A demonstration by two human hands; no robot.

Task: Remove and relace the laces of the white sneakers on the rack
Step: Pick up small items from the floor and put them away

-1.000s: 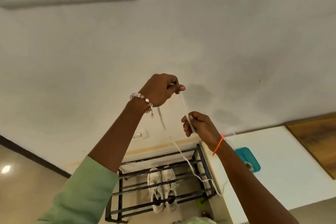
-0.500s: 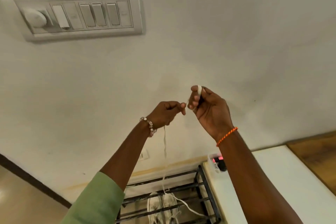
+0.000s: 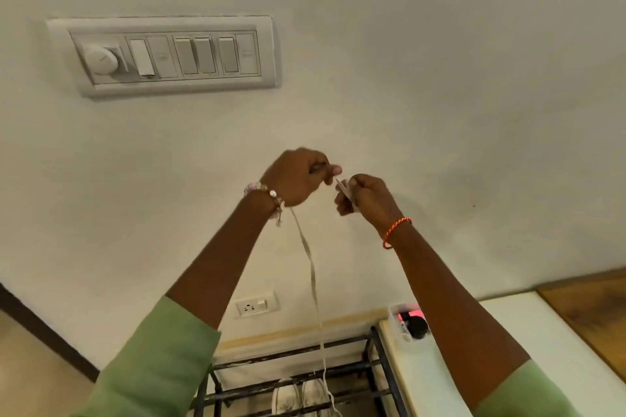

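Both hands are pinching a freed white lace (image 3: pixel 313 281): left hand (image 3: pixel 298 178), right hand (image 3: pixel 364 196). The white sneakers (image 3: pixel 301 396) are sitting on the rack (image 3: pixel 376 362) below; relacing is apparently still pending.

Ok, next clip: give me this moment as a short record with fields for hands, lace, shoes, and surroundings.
left hand: left hand raised before the wall, fingers curled, pinching the lace
right hand: right hand close beside it, gripping wound lace
lace: white lace hangs from the left hand down toward the rack
shoes: white sneakers sit side by side on the black rack
surroundings: switch panel on the wall above; wall socket lower down; white counter at right
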